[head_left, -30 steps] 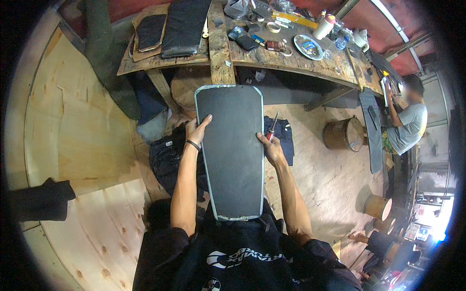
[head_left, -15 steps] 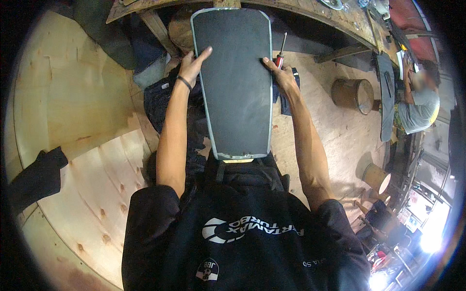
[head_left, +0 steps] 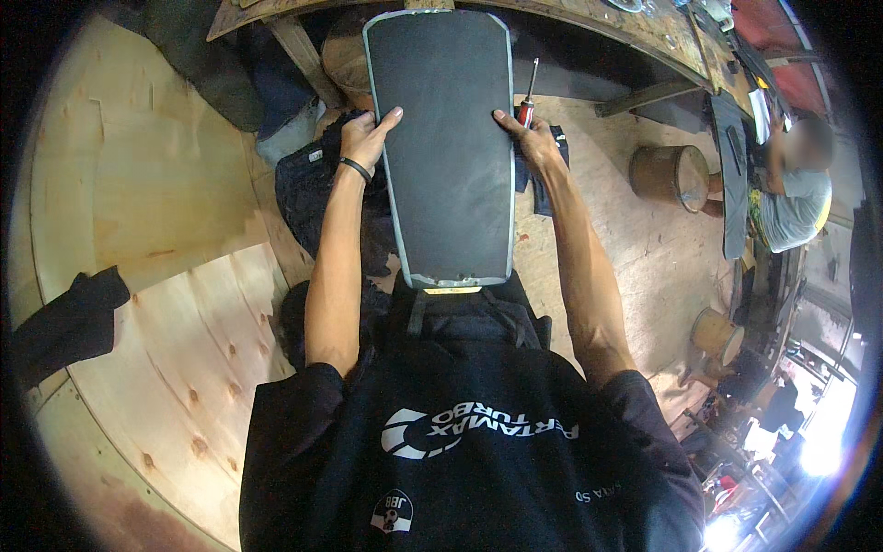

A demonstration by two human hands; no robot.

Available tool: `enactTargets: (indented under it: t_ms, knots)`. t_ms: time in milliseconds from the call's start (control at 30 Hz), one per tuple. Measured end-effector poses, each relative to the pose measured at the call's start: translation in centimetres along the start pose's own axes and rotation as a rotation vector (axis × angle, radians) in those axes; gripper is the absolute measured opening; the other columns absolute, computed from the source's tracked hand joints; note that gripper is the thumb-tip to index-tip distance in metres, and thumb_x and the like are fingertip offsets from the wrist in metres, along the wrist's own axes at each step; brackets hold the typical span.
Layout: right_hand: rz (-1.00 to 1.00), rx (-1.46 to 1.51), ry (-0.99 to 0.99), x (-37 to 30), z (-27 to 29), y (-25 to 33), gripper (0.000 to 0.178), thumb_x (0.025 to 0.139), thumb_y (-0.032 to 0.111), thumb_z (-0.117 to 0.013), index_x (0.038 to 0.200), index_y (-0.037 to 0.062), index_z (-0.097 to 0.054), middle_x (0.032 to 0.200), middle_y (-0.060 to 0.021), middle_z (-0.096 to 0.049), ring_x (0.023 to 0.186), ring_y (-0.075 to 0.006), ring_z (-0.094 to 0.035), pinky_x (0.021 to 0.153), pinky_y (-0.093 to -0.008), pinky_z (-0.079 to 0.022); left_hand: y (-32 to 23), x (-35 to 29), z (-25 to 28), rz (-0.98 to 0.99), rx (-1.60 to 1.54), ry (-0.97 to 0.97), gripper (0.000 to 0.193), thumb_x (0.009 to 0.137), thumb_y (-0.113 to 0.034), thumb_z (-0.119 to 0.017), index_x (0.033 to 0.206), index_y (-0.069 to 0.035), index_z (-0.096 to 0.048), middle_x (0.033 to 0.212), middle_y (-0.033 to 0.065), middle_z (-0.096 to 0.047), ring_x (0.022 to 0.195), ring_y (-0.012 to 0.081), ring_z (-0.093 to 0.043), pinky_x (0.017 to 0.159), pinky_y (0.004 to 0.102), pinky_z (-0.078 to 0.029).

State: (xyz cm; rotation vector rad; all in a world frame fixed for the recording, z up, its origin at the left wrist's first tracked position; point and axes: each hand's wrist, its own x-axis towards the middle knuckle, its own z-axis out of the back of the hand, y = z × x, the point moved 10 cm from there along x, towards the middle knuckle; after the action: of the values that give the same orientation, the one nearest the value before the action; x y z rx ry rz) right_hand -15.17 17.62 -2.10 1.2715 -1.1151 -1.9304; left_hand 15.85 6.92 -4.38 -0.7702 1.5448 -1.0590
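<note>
A long dark-grey panel (head_left: 446,147) with a pale grey rim and cut corners, wider in the middle than at its near end, lies in front of my body. My left hand (head_left: 366,143) grips its left edge, thumb on the top face and fingers hidden beneath. At the right edge, my right hand (head_left: 532,143) holds it the same way. A screwdriver (head_left: 527,112) with a red handle sticks up from this hand, its metal shaft pointing away from me. A yellowish strip (head_left: 452,291) shows under the panel's near end.
A wooden workbench (head_left: 635,46) runs along the far side. Wooden stumps (head_left: 667,175) stand on the floor to the right, near a seated co-worker (head_left: 796,198). Plywood sheets (head_left: 166,184) and a dark cloth (head_left: 74,322) lie at left; dark fabric (head_left: 317,193) lies beside my left arm.
My left hand has slid a little toward me along the panel's edge. The panel has shifted slightly away from me. The co-worker's arm and head have moved.
</note>
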Motion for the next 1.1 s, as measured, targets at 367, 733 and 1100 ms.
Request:
enactTargets:
  t_ms: [367,733,1100]
  knots:
    - [-0.067,-0.014,0.046,0.9,0.7,-2.7,0.066,0.089,0.039,-0.087,0.128,-0.0106,-0.065,0.111,-0.026,-0.073,0.102,-0.0326,-0.074,0.1,-0.0449,-0.058,0.6,0.4,-0.8,0.028,-0.052,0.081,0.048,0.095,-0.03,-0.086,0.122,0.006,-0.07,0.118,0.0134,-0.074,0.107,0.0198,-0.069,0.092,0.0333,-0.055]
    - [-0.065,0.09,0.098,1.5,0.3,-4.7,0.057,0.092,0.033,-0.086,0.129,-0.0052,-0.067,0.118,-0.0166,-0.074,0.104,-0.0245,-0.071,0.099,-0.038,-0.056,2.2,0.8,-1.2,0.069,-0.156,0.08,0.039,0.094,-0.029,-0.084,0.119,-0.001,-0.073,0.113,0.0085,-0.075,0.104,0.0202,-0.07,0.093,0.0361,-0.055]
    - [-0.122,0.262,0.1,0.7,-1.2,-5.3,0.034,0.095,0.025,-0.083,0.112,-0.0023,-0.073,0.102,-0.0124,-0.076,0.088,-0.0217,-0.073,0.087,-0.037,-0.059,1.6,1.9,-0.7,0.026,-0.075,0.058,0.045,0.098,-0.037,-0.079,0.124,-0.001,-0.072,0.117,0.0066,-0.073,0.108,0.0183,-0.067,0.097,0.0352,-0.052]
